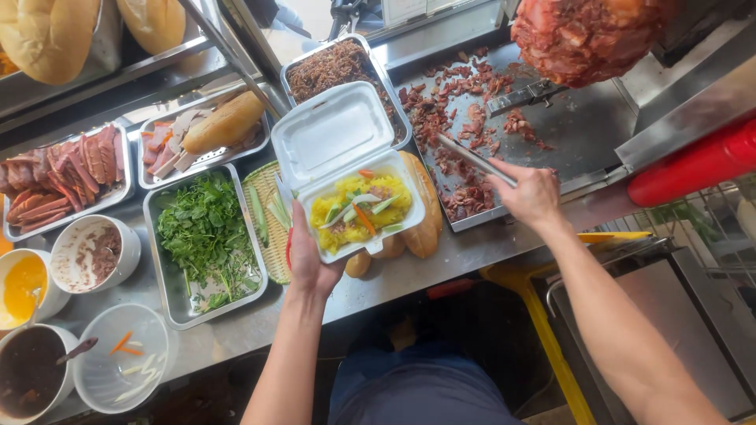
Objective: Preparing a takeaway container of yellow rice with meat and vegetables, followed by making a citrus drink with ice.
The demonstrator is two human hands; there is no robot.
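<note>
My left hand (pixel 305 253) holds an open white foam box (pixel 339 149) from below. The box's lower half holds yellow rice (pixel 346 212) topped with cucumber and carrot strips. My right hand (pixel 531 193) grips metal tongs (pixel 476 160) whose tips reach into chopped roast meat (pixel 453 102) spread on a steel tray (pixel 587 130). A large cone of roasted meat (pixel 587 35) hangs above that tray. Bread rolls (pixel 421 220) lie under the box on the counter.
Left of the box stand a tray of green herbs (pixel 206 232), a woven basket of cucumber strips (pixel 268 216), trays of sliced meats (pixel 67 173), a tray of shredded dried meat (pixel 331 67), sauce bowls (pixel 27 283) and a red bottle (pixel 697 165).
</note>
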